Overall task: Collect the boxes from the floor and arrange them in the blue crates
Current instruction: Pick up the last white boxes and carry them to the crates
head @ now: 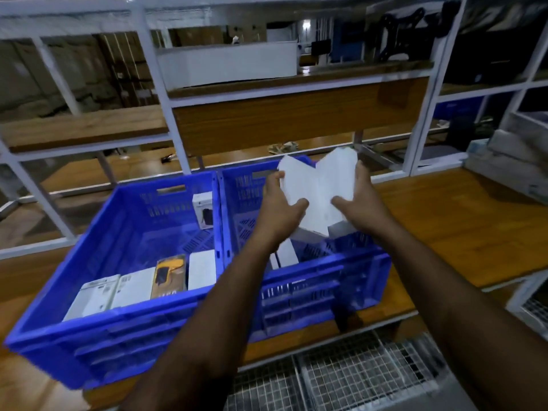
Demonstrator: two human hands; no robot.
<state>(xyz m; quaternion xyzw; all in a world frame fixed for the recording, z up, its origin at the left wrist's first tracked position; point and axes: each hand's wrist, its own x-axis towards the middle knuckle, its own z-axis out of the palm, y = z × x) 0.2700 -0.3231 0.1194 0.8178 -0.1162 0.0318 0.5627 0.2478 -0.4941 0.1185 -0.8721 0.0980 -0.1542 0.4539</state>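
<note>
Two blue crates stand side by side on a wooden shelf. Over the right crate [326,280] my left hand [278,209] grips a white box [299,185], tilted left. My right hand [360,203] grips a second white box [338,185], tilted right, and the two boxes touch near their lower ends. Another white box [286,255] stands inside the right crate below my hands. The left crate [118,327] holds several boxes: white ones along its front wall, a yellow and black box [169,275] among them, and a small white box [203,209] at the back.
A white metal rack frame [178,134] rises behind the crates, with wooden shelves. Stacked pale boxes [510,161] sit on the shelf at far right. Wire mesh baskets [355,378] lie below the shelf's front edge.
</note>
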